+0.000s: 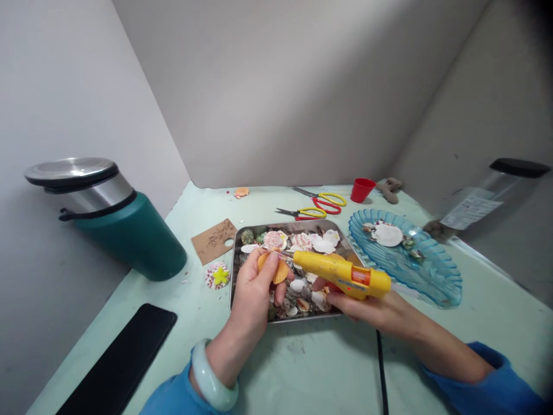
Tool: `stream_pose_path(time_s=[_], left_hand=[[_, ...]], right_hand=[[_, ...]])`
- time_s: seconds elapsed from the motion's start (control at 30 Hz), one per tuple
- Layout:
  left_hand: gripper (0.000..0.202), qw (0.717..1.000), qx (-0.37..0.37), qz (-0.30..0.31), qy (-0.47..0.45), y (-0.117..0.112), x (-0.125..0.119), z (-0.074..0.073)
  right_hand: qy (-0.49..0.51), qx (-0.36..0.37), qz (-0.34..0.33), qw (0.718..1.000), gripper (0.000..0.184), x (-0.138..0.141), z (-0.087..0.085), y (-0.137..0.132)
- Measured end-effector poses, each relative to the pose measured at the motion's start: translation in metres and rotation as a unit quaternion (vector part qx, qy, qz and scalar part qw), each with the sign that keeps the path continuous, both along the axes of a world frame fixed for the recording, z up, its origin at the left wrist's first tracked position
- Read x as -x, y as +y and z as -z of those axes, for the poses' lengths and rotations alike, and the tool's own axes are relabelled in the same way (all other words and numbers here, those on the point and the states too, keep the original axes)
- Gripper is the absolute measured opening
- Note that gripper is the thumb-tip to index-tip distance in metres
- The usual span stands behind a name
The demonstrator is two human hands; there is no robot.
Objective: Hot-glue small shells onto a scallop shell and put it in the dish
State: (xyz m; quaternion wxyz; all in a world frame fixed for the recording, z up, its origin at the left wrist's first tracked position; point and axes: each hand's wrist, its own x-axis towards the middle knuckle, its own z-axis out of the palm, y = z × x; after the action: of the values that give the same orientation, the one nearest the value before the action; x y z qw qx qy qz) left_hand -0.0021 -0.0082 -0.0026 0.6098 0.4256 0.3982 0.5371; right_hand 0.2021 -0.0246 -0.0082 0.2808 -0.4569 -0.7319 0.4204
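My left hand pinches an orange scallop shell between thumb and fingers, above a metal tray full of mixed seashells. A yellow hot glue gun is gripped in my right hand. Its nozzle points left and reaches the upper part of the shell; whether the tip touches it, I cannot tell. A red light glows on the gun's side. Just left of the tray lies a speckled round piece with a yellow star shape.
At left stand a green flask and a black phone. Behind the tray lie two pairs of scissors and a red cup. A blue shell-shaped dish sits right, near a clear bottle. A black cord runs toward me.
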Motion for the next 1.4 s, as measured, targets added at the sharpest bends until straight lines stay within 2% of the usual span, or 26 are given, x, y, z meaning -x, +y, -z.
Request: stream_pose_path(time_s=[0.33,0.63,0.8,1.0,1.23,1.4], left_hand=[[0.025,1.000,-0.004,0.012,0.001,0.0003,0.0006,0.0010],[0.022,0.996,-0.030,0.031,0.078,-0.0016,0.0004,0.0065],[0.023,0.993,-0.040,0.038,0.104,-0.0017,0.0007,0.0092],[0.022,0.998,-0.013,0.028,0.057,-0.0002,0.0005,0.0052],[0.026,1.000,0.021,0.011,-0.014,0.0001,0.0010,-0.0005],[0.025,0.999,0.037,0.007,-0.026,0.0018,0.0019,0.0005]], right_hand=[[-0.005,0.006,-0.002,1.000,0.027,-0.0017,0.0032,0.0000],[0.006,0.010,0.010,1.000,0.027,0.0000,-0.0010,-0.0003],[0.009,-0.013,0.007,1.000,0.026,-0.0012,0.0006,0.0002],[0.012,-0.008,0.005,1.000,0.024,-0.0042,0.0055,0.0001],[0.009,-0.017,0.007,1.000,0.022,0.0006,0.0003,0.0008],[0.016,-0.023,0.009,1.000,0.021,0.0013,0.0002,0.0010]])
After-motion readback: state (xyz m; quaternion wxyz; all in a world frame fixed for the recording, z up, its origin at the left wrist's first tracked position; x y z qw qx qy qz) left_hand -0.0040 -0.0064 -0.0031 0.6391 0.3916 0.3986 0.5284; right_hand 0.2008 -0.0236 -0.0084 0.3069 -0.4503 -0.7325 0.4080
